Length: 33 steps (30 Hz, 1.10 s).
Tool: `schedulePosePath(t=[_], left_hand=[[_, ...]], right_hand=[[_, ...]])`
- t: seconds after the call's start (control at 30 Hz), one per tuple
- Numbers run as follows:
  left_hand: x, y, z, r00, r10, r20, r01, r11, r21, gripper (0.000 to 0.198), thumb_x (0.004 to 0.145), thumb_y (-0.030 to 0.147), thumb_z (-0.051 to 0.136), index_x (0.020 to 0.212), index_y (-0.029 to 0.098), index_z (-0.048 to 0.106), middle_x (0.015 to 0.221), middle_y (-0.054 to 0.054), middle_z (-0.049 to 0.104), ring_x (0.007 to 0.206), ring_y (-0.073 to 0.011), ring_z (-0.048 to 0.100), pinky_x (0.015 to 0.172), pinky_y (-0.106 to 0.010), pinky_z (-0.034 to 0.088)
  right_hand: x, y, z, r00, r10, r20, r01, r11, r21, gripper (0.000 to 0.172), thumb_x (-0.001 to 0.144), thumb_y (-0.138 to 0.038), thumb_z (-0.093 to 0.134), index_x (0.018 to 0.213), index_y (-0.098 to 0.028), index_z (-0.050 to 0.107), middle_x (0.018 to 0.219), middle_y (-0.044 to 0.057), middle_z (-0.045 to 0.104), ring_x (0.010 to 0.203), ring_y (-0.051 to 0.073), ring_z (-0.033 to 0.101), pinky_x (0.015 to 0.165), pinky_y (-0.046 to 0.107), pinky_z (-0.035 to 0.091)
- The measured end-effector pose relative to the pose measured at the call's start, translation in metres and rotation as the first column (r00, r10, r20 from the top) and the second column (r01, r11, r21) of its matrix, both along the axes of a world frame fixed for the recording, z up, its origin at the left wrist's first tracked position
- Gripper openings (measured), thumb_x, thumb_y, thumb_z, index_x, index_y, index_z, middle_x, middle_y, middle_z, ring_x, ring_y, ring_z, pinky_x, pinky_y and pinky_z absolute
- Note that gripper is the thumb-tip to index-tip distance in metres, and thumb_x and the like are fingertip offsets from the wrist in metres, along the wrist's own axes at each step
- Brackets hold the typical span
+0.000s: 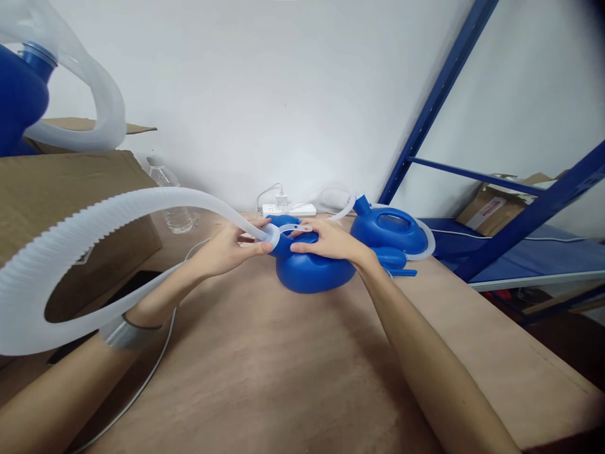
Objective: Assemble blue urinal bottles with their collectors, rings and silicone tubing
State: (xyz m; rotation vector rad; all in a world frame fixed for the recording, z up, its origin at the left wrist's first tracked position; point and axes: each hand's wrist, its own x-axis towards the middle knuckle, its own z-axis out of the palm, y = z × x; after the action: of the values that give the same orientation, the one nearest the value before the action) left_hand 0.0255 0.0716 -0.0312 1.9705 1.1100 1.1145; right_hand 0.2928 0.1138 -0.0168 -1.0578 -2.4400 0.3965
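Observation:
My left hand (225,252) is closed around the white end collar of a clear, ribbed plastic hose (155,200). That collar (273,236) sits at the neck of a blue plastic bottle (314,275); whether it is fully seated I cannot tell. My right hand (328,239) grips the bottle from above, near its handle, and steadies it on the wooden table (265,372). A thin white strap with holes (302,228) runs from the neck toward my right fingers. The hose loops left and passes by my left forearm.
A second blue bottle (387,230) with a hose stands right of my right hand. A power strip (289,209) lies by the wall. At left are a cardboard box (94,183), another blue bottle (21,94) and a clear water bottle (177,217). Blue shelving (435,88) borders the right.

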Motion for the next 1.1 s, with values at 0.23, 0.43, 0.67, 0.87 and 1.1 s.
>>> schedulePosePath(t=[0.23, 0.43, 0.67, 0.87, 1.1], left_hand=[[0.002, 0.0, 0.0, 0.996, -0.009, 0.085, 0.015, 0.997, -0.07, 0.053, 0.086, 0.063, 0.076, 0.127, 0.029, 0.076, 0.138, -0.009, 0.073, 0.131, -0.0359, 0.066, 0.112, -0.054, 0.054], [0.004, 0.003, -0.013, 0.977, -0.019, 0.211, 0.046, 0.991, -0.126, 0.06, 0.077, 0.058, 0.085, 0.129, 0.03, 0.075, 0.15, -0.007, 0.064, 0.14, -0.0367, 0.059, 0.114, -0.057, 0.052], [0.014, 0.002, -0.022, 0.971, -0.046, 0.236, 0.078, 0.988, -0.131, 0.053, 0.082, 0.066, 0.076, 0.116, 0.025, 0.078, 0.156, -0.008, 0.059, 0.148, -0.0351, 0.05, 0.118, -0.049, 0.049], [0.014, -0.008, -0.007, 0.985, -0.062, 0.162, 0.079, 0.992, -0.102, 0.045, 0.085, 0.054, 0.076, 0.12, 0.027, 0.071, 0.123, -0.006, 0.074, 0.114, -0.0281, 0.069, 0.096, -0.043, 0.059], [0.024, -0.012, -0.004, 0.924, 0.025, 0.382, 0.026, 0.991, -0.128, 0.054, 0.071, 0.042, 0.091, 0.117, 0.026, 0.069, 0.106, -0.005, 0.076, 0.101, -0.0257, 0.072, 0.083, -0.039, 0.059]], right_hand=[[0.001, -0.006, 0.007, 0.996, -0.004, -0.086, -0.008, 0.991, -0.137, 0.054, 0.109, -0.06, 0.036, 0.11, -0.027, 0.079, 0.127, 0.003, 0.077, 0.123, 0.027, 0.066, 0.11, 0.041, 0.044], [-0.002, -0.004, 0.006, 1.0, -0.024, 0.0, 0.024, 0.997, -0.073, 0.048, 0.106, -0.06, 0.044, 0.104, -0.026, 0.077, 0.124, 0.003, 0.076, 0.117, 0.026, 0.067, 0.101, 0.038, 0.046], [0.001, -0.001, 0.006, 0.998, -0.023, 0.057, 0.028, 0.996, -0.085, 0.053, 0.104, -0.066, 0.043, 0.098, -0.027, 0.079, 0.12, 0.001, 0.076, 0.111, 0.025, 0.067, 0.094, 0.035, 0.046], [-0.008, -0.013, 0.015, 0.997, -0.013, 0.073, 0.022, 0.99, -0.136, 0.06, 0.101, -0.073, 0.043, 0.091, -0.024, 0.077, 0.099, 0.003, 0.075, 0.084, 0.02, 0.069, 0.072, 0.031, 0.046], [-0.027, -0.035, 0.024, 0.995, -0.026, 0.099, 0.044, 0.982, -0.184, 0.064, 0.099, -0.076, 0.043, 0.08, -0.02, 0.068, 0.078, 0.003, 0.07, 0.055, 0.012, 0.058, 0.053, 0.028, 0.036]])
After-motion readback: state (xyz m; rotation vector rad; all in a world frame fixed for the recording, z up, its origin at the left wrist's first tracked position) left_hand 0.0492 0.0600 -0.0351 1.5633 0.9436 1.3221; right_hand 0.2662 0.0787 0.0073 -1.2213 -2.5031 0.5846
